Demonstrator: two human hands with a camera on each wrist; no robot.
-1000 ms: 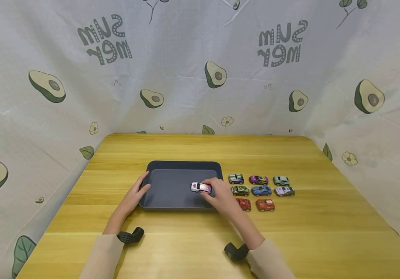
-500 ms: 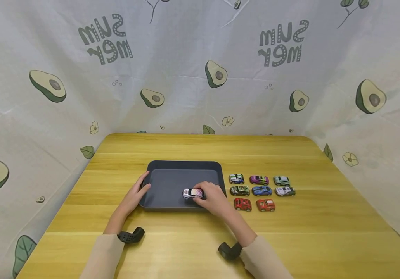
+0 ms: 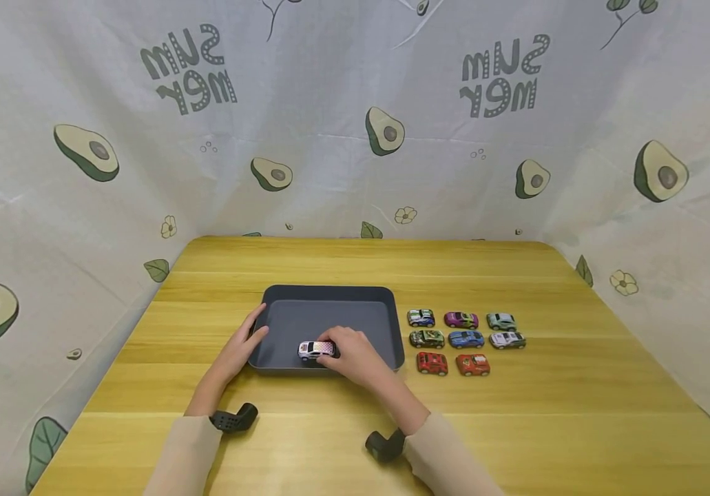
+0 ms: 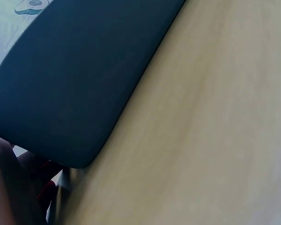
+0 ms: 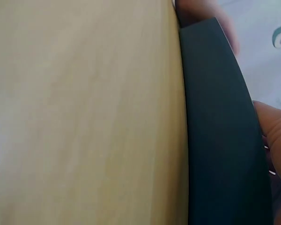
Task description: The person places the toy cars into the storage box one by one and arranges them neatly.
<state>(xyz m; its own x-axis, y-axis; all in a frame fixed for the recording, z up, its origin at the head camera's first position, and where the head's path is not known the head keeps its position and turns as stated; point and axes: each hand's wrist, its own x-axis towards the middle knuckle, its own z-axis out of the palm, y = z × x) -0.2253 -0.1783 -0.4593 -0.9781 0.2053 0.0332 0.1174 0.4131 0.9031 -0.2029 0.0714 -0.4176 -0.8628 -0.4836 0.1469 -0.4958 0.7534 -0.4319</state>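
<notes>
A white toy car (image 3: 315, 350) with a pinkish checkered rear is pinched between the thumb and fingers of my right hand (image 3: 355, 355). Hand and car are over the front part of a dark grey tray (image 3: 330, 293), low inside its walls. My left hand (image 3: 237, 348) rests at the tray's left side, fingers extended along the wall. In the right wrist view the tray's front wall (image 5: 220, 122) hides the car, and part of the right hand (image 5: 277, 136) shows behind it. The left wrist view is mostly filled by the tray's outer wall (image 4: 79, 79).
Right of the tray, several toy cars stand in rows on the wooden table (image 3: 305, 441), among them a purple car (image 3: 461, 319), a blue car (image 3: 466, 339) and a red car (image 3: 432, 363). A white printed cloth (image 3: 330, 89) hangs behind and beside the table.
My right hand has carried the white toy car leftward and toward the tray's front. The left hand has stayed at the tray's left side.
</notes>
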